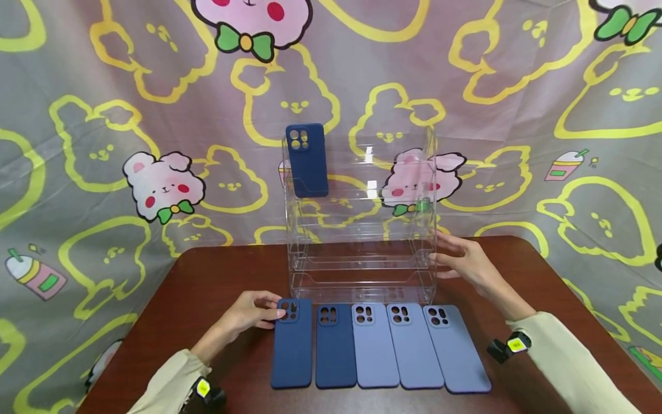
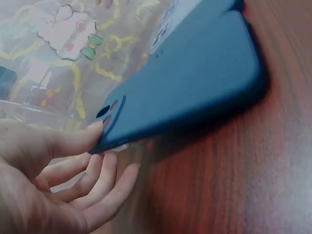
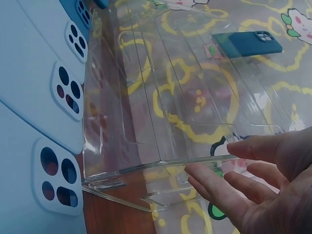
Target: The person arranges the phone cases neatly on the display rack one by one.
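In the head view, my left hand (image 1: 253, 309) pinches the camera-hole end of a dark blue phone case (image 1: 292, 351), the leftmost in a row. The left wrist view shows the thumb on its face and fingers beneath the corner, with that end tipped up off the table. A second dark blue case (image 1: 336, 351) lies beside it, then three lighter periwinkle cases (image 1: 376, 353). My right hand (image 1: 462, 264) is at the right side of a clear acrylic tiered rack (image 1: 362, 264), its fingers loosely extended by the side panel (image 3: 161, 163). Another dark blue case (image 1: 308, 164) stands in the upper left of the rack.
The rack stands on a dark reddish-brown wooden table (image 1: 233, 267), close behind the row of cases. A patterned curtain (image 1: 170, 123) with cartoon animals hangs right behind the table.
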Demonstrator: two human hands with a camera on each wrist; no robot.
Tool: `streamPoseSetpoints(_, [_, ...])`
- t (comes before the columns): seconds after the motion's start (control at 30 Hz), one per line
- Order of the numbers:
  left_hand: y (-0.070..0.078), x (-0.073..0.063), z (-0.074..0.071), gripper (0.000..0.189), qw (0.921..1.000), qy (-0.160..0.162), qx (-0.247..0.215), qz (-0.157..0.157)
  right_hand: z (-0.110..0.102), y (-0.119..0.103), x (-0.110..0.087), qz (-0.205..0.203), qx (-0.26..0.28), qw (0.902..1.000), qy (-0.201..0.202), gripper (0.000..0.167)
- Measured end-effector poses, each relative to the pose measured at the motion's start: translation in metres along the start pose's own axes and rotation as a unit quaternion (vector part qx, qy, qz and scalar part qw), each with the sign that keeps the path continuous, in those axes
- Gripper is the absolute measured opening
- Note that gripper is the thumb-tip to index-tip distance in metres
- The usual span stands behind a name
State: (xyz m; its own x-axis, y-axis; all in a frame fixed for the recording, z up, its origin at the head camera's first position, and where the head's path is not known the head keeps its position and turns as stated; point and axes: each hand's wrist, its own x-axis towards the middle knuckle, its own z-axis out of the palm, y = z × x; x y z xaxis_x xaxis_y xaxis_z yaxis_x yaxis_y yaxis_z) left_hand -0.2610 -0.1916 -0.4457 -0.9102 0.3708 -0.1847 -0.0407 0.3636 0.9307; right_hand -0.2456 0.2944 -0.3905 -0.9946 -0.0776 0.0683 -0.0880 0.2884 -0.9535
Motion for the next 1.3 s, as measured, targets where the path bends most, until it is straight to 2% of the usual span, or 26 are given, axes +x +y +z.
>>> streamPoseSetpoints(0.07, [0.005,-0.002,-0.001,0.052,0.9997,0.002,-0.015,-0.019,0.001,0.000,0.000,0.002,0.000,1.0000,0.001,0.068])
streamPoseSetpoints(0.17, [0.012,-0.003,-0.002,0.052,0.9993,0.014,-0.026,-0.023,0.001,0.000,0.000,0.003,0.004,1.0000,0.003,0.068])
streamPoseSetpoints(0.53, [0.038,0.000,-0.002,0.050,0.9956,0.062,-0.058,0.040,0.001,-0.001,-0.001,0.005,-0.003,1.0000,0.007,0.066])
streamPoseSetpoints(0.87, [0.061,0.000,-0.014,0.053,0.9927,0.088,-0.060,0.056,0.001,-0.001,-0.001,-0.004,-0.019,0.9998,0.006,0.067])
streamPoseSetpoints(1.03, [0.082,0.004,-0.018,0.053,0.9895,0.100,-0.067,0.081,0.002,-0.001,-0.001,-0.006,-0.014,0.9999,0.005,0.066])
streamPoseSetpoints(1.3, [0.130,0.023,-0.011,0.048,0.9812,0.101,-0.081,0.143,0.001,0.000,-0.001,-0.006,-0.018,0.9998,0.008,0.065])
